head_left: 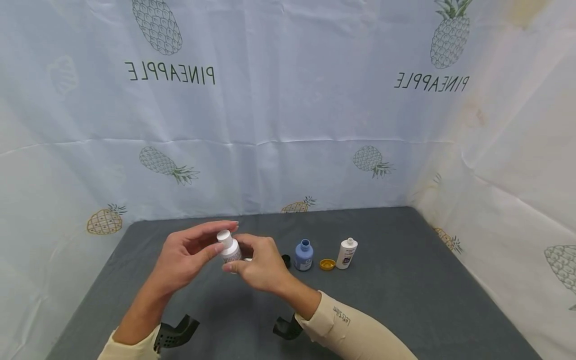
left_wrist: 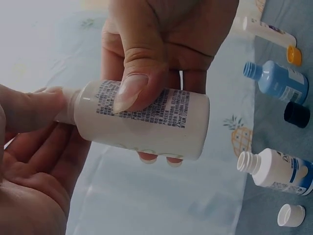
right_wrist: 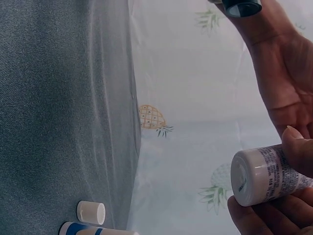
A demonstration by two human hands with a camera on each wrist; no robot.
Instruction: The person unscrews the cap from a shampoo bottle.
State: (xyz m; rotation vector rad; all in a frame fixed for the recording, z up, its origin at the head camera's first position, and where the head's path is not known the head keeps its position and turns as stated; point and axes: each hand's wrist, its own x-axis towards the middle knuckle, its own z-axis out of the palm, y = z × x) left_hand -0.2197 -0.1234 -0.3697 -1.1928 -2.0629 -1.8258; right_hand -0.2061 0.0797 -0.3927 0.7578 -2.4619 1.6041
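Observation:
A small white bottle [head_left: 232,254] with printed text is held up over the table, tilted in the head view. My right hand [head_left: 263,263] grips its body, thumb across the printed side and fingers behind, as the left wrist view shows. My left hand [head_left: 180,257] pinches the white cap [head_left: 224,237] at the top between thumb and fingers. In the left wrist view, left fingers cover most of the cap. The bottle's flat base [right_wrist: 241,178] faces the right wrist camera.
On the grey table [head_left: 396,300] stand an uncapped blue bottle [head_left: 303,256] beside a black cap [head_left: 286,260], and an uncapped white bottle [head_left: 346,253] beside a yellow cap [head_left: 327,264]. A blue-labelled white bottle [left_wrist: 279,169] and white cap [left_wrist: 291,215] are largely hidden behind my right hand in the head view.

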